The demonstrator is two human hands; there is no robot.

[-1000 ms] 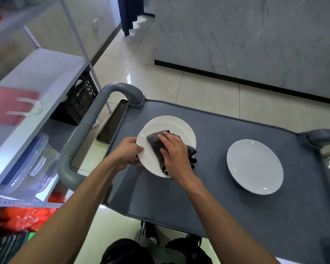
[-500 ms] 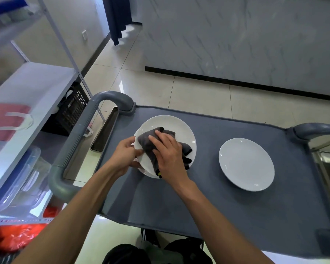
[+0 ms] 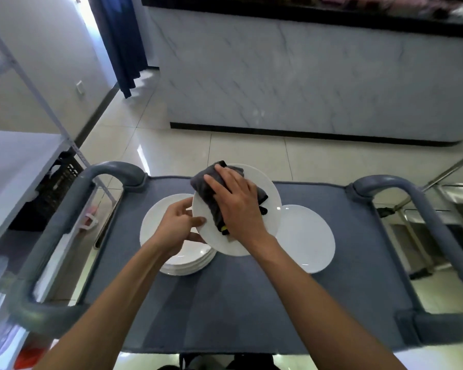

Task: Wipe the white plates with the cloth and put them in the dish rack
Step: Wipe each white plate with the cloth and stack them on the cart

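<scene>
From the head camera, a white plate (image 3: 265, 198) is lifted above the grey cart top (image 3: 251, 303), tipped a little, and sits just in front of both hands. The left hand (image 3: 178, 227) pinches the plate's near left edge, thumb on top. The right hand (image 3: 237, 206) lies flat on a dark cloth (image 3: 205, 186) and presses it onto the plate's face. The plate is round, so it has no long side.

Under and left of the held plate is a stack of plates (image 3: 182, 260). Right of the held plate lies a single plate (image 3: 308, 239), flat on the cart.

The plates look smooth, hard and shiny. The cloth looks soft and folded. No dish rack can be told for sure here. Right of the cart is a shiny metal frame (image 3: 422, 236), nearer the right arm.
</scene>
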